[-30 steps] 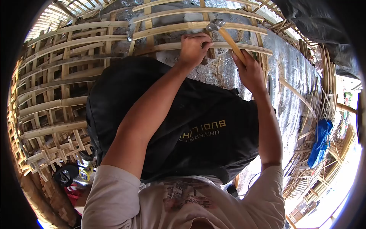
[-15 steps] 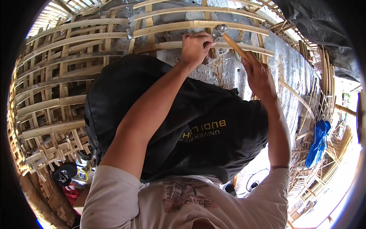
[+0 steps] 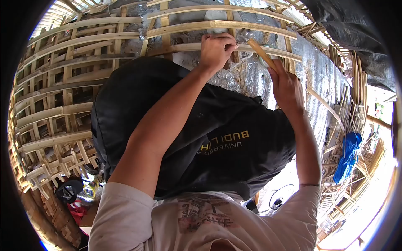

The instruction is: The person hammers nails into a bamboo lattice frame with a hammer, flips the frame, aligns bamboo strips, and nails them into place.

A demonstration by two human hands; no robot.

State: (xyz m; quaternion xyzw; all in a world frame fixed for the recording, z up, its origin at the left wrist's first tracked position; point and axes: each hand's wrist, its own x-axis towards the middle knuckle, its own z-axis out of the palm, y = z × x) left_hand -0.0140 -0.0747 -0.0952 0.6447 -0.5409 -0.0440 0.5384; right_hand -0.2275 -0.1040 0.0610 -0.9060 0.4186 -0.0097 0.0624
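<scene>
Inspection at the woven bamboo frame: my right hand (image 3: 289, 90) is closed around the wooden handle of a hammer (image 3: 262, 53), which slants up and left so that its metal head lies by the fingertips of my left hand (image 3: 217, 52). The left thumb and fingers are pressed together at the lower bamboo slat (image 3: 184, 49) (what they pinch, if anything, I cannot tell). The hammer head is blurred and shows just under the upper slat (image 3: 188, 29); contact is unconfirmed. Silvery sheeting (image 3: 255, 79) lies behind the slats, and black fabric (image 3: 167, 83) with gold lettering covers my lap. At lower left, a brown box-like item (image 3: 88, 216) sits beside something red (image 3: 76, 210); its contents are hidden from me. Compared with one second earlier, the right hand has shifted right and lower, the hammer head has dropped from over the upper slat, and the left hand has barely moved.
</scene>
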